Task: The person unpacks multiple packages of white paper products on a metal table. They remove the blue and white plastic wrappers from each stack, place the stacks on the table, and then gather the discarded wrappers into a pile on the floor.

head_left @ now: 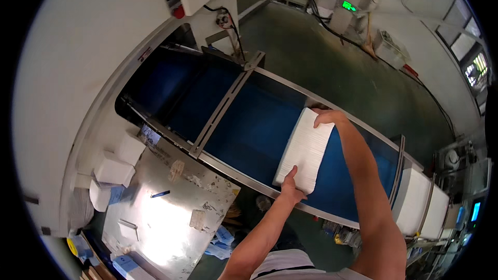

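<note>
A long white stack of thin folded sheets, like paper tissues (305,150), lies across the blue conveyor belt (249,122). My left hand (291,189) grips its near end, with the thumb on top. At the far end my right hand (329,117) wraps round the stack, fingers bent over the edge. Both hands press the stack between them; its underside is hidden. More white stacks (412,199) sit at the right end of the belt, past a metal crossbar (399,171).
The belt runs into a dark opening of a large white machine (78,72) on the left. A metal table (155,218) nearer me bears a blue pen (160,194) and white packs (111,168). Metal rails (228,170) edge the belt. Green floor (290,46) and a cable (358,44) lie beyond.
</note>
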Motion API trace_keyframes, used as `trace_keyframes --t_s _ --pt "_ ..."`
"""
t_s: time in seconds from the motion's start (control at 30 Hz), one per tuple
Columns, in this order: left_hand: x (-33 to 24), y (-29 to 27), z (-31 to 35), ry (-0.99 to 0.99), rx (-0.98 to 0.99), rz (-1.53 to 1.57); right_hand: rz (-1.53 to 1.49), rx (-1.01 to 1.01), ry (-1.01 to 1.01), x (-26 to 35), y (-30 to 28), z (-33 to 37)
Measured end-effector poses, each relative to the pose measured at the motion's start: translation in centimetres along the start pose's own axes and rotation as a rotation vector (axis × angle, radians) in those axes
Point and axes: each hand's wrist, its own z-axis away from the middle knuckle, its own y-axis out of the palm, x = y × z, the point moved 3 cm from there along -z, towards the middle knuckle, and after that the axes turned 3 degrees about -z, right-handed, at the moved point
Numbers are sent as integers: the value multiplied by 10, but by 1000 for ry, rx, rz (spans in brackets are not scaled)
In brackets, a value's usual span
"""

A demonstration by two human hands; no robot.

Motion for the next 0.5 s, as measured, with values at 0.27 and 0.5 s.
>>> trace_keyframes --t_s 0.27,0.5 --pt "7 -107 204 349 174 -176 -188 -846 -339 192 121 100" --pt "-25 -533 366 1078 -1416 -513 -381 -56 -806 370 328 210"
